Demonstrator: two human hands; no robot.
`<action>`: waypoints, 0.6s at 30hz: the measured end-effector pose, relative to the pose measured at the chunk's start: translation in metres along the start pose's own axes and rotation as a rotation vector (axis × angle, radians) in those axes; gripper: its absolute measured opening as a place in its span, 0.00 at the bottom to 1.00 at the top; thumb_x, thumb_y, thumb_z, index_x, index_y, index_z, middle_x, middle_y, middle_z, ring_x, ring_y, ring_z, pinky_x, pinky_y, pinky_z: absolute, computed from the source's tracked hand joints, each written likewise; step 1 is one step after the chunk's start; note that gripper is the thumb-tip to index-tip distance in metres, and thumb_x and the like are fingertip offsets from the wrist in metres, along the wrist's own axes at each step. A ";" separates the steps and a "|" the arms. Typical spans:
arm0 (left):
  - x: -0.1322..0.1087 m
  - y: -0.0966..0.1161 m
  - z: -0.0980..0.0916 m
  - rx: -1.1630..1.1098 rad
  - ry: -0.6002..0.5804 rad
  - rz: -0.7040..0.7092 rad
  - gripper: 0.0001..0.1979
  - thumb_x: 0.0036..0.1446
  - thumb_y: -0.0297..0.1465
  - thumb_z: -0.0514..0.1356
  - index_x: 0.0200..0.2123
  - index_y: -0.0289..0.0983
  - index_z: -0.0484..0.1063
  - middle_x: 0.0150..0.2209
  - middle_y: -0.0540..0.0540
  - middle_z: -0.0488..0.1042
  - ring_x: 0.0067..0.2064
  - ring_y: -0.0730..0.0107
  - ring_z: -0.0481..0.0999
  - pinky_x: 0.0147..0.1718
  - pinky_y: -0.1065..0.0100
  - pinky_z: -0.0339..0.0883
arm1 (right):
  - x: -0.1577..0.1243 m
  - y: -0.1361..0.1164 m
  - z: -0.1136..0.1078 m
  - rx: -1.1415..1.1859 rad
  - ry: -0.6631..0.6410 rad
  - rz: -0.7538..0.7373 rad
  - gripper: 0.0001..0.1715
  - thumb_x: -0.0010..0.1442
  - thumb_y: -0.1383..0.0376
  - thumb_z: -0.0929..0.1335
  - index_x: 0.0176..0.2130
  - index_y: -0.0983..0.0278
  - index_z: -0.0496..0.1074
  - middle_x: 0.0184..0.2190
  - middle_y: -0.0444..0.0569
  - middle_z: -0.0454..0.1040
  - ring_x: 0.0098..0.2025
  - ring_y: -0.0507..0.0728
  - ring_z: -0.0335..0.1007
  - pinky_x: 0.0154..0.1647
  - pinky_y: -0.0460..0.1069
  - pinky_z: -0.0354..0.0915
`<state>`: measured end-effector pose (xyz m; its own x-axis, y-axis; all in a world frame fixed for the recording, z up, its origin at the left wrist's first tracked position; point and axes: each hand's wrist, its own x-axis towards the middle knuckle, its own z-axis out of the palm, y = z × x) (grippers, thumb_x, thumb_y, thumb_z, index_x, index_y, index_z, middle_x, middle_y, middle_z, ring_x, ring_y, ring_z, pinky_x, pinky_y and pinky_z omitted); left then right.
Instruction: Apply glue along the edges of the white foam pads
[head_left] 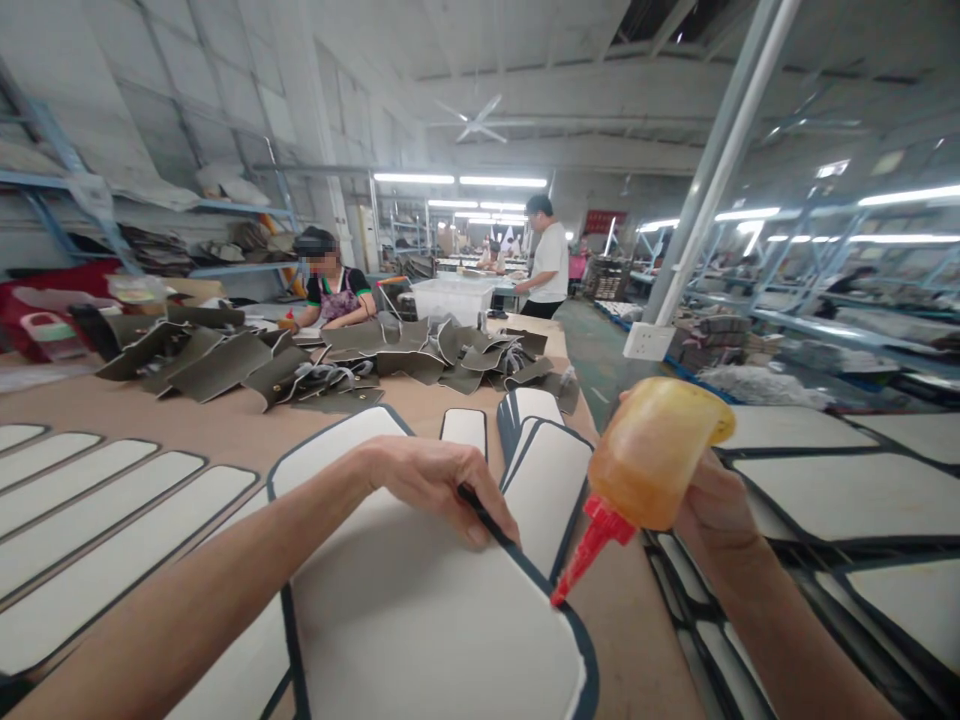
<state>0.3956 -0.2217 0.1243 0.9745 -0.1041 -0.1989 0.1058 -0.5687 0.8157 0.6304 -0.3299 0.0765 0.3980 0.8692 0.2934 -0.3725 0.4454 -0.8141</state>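
Observation:
My right hand point(716, 505) grips an orange squeeze bottle point(654, 455) tilted down and left. Its red nozzle point(581, 560) touches the dark edge of a large white panel point(420, 620) lying in front of me. My left hand point(439, 480) rests on that panel, its fingers pressing the dark edge strip point(487, 520) near the panel's upper right corner, just left of the nozzle. Smaller white panels with dark borders point(544, 480) lie just beyond.
Rows of white panels point(90, 520) cover the brown table at left, more at right point(847, 490). A heap of olive fabric pieces point(322, 360) lies farther back. A seated person point(334, 290) and a standing person point(547, 260) work behind it. A grey pillar point(705, 190) rises at right.

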 end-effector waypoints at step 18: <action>-0.025 -0.028 -0.007 -0.029 0.115 0.007 0.19 0.53 0.33 0.61 0.47 0.31 0.74 0.41 0.40 0.77 0.39 0.61 0.74 0.36 0.71 0.65 | -0.013 0.008 -0.006 -0.047 0.183 -0.102 0.30 0.27 0.62 0.78 0.36 0.60 0.75 0.27 0.44 0.76 0.27 0.55 0.72 0.31 0.47 0.71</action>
<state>0.3693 -0.1975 0.1099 0.9913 -0.0132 -0.1308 0.1027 -0.5442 0.8326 0.6270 -0.3394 0.0635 0.5785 0.7649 0.2833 -0.2849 0.5149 -0.8086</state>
